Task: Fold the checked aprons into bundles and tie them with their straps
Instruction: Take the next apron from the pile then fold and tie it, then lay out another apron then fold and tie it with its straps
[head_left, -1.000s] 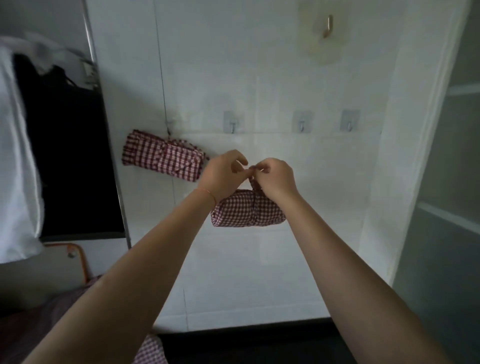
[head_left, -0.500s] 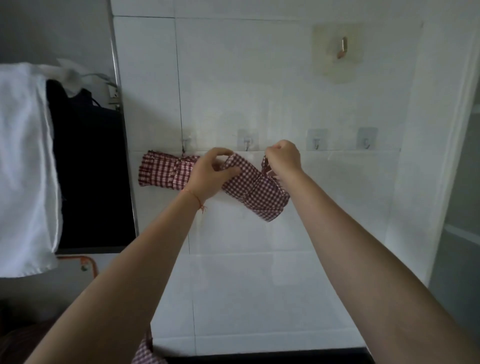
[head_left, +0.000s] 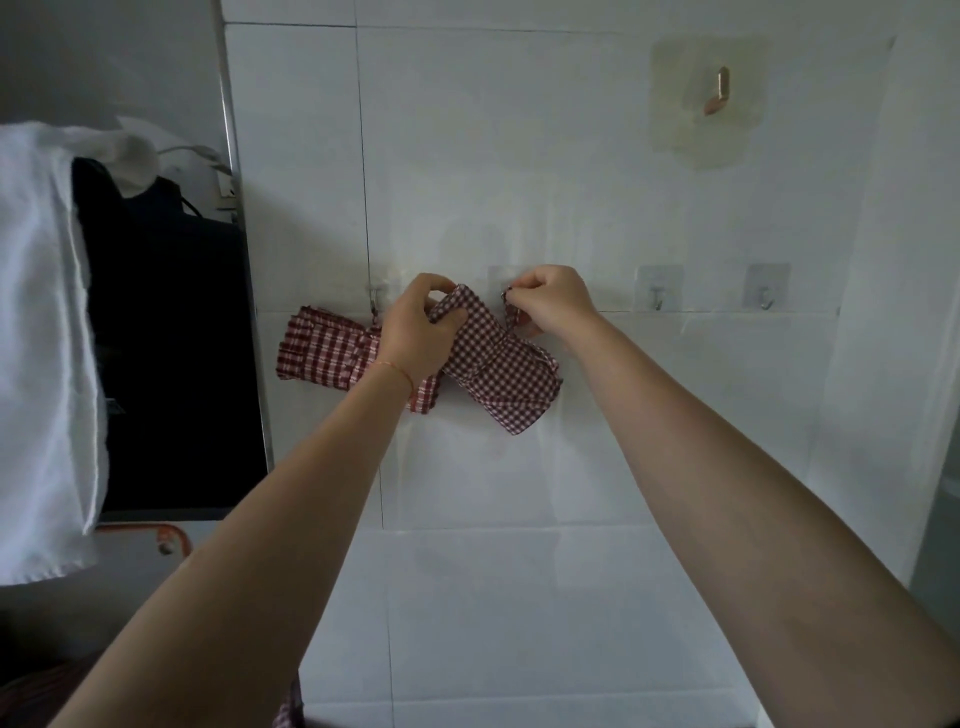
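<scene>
A folded red-and-white fine-checked apron bundle (head_left: 501, 371) is held up against the white tiled wall, tilted down to the right. My left hand (head_left: 421, 332) grips its upper left end. My right hand (head_left: 550, 304) pinches the bundle's strap (head_left: 511, 314) right at a clear adhesive wall hook, which the hand mostly hides. A second bundle with larger checks (head_left: 327, 353) hangs from another hook to the left, partly behind my left wrist.
Two free adhesive hooks (head_left: 658, 296) (head_left: 766, 293) sit to the right on the same tile line, and a copper hook (head_left: 719, 93) higher up. A white cloth (head_left: 41, 338) and a dark opening (head_left: 166, 338) lie at the left.
Both hands have lifted the fine-checked bundle from below the hooks up to hook height. The left hand moved from the strap to the bundle's end, and the bundle tilted.
</scene>
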